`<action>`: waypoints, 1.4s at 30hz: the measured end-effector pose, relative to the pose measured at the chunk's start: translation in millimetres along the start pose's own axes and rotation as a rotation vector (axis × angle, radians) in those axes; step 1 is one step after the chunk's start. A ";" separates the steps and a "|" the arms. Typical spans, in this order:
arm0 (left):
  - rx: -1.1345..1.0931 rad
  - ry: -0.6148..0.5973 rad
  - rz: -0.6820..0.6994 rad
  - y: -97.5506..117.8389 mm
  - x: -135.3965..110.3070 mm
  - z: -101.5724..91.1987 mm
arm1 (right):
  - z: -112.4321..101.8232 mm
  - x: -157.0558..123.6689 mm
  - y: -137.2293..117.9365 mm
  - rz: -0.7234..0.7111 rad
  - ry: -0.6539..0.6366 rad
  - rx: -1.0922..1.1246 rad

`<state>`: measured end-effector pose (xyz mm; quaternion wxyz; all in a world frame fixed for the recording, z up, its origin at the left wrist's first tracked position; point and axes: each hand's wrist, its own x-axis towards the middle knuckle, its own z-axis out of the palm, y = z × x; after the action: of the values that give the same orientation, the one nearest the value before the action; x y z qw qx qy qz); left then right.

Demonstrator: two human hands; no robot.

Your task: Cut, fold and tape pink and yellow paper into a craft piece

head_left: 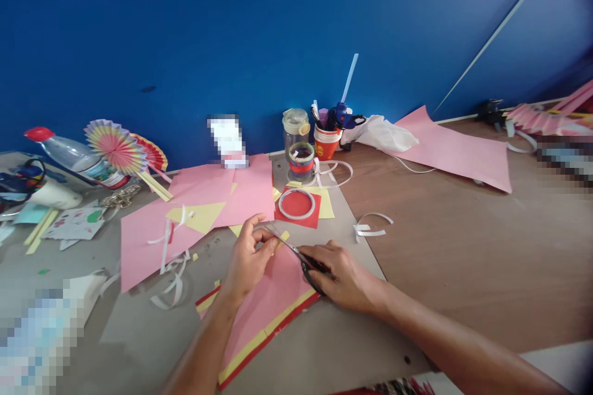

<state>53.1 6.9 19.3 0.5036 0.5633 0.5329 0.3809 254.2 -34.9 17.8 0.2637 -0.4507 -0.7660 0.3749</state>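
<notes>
Scissors with dark handles (311, 274) are in my right hand (345, 274), fingers wrapped round the grips. Their blades point up and left, toward the fingertips of my left hand (250, 256). That hand pinches a small yellow paper strip (281, 242) by the blade tips. Under both hands lies a pink paper sheet (273, 296) edged with yellow and red strips along its near side. Just beyond the hands, a roll of white tape (296, 204) rests on a red paper square (306, 220), with yellow paper (327, 202) beneath.
Pink sheets (152, 241) and curled white strips (173, 293) lie to the left. Along the blue wall stand a bottle (76, 157), paper fans (115, 147), a lidded jar (295, 126) and a red cup (327, 142) of tools. Another pink sheet (463, 151) lies at the right.
</notes>
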 end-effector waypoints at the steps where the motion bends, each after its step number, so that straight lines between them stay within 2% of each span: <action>1: -0.006 -0.001 0.003 -0.3 -0.1 -0.2 | -0.3 0.1 -0.1 0.004 -0.004 0.012; 7: -0.034 -0.005 0.019 -3.8 0.4 -2.0 | -0.7 1.8 1.3 0.016 0.000 0.102; 10: -0.031 -0.003 0.020 -5.9 1.1 -3.0 | 3.7 2.6 5.2 0.051 0.012 0.215; 13: -0.027 -0.005 0.014 -6.3 1.3 -4.1 | 6.3 3.5 9.7 0.179 0.060 0.388; 16: 0.003 0.002 0.004 -5.2 2.1 -5.6 | -1.7 3.6 12.3 0.301 0.113 0.551; 18: 0.040 0.014 -0.010 -4.8 3.5 -6.7 | -12.7 2.1 12.5 0.280 0.093 0.675; 22: 0.079 0.020 -0.034 -6.2 6.8 -8.7 | -30.8 -2.0 9.2 0.177 -0.049 0.924; 24: 0.083 0.007 -0.043 -6.8 7.4 -8.9 | -32.0 -1.4 6.9 0.218 -0.036 0.917; 28: 0.084 -0.020 -0.050 -5.2 6.1 -7.7 | -22.8 6.5 5.5 0.337 0.096 0.812; 33: 0.064 -0.042 -0.039 -1.2 3.2 -4.1 | -7.8 16.4 7.0 0.340 0.225 0.741; 37: 0.025 -0.064 -0.029 1.0 0.5 -0.1 | 4.5 19.4 4.0 0.357 0.236 0.640; 42: 0.007 -0.056 -0.014 5.4 -2.7 2.2 | 12.3 20.5 -0.5 0.303 0.236 0.473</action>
<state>56.0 4.3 24.4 0.5189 0.5718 0.5239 0.3596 235.4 -20.9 12.4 0.3896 -0.5263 -0.5458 0.5228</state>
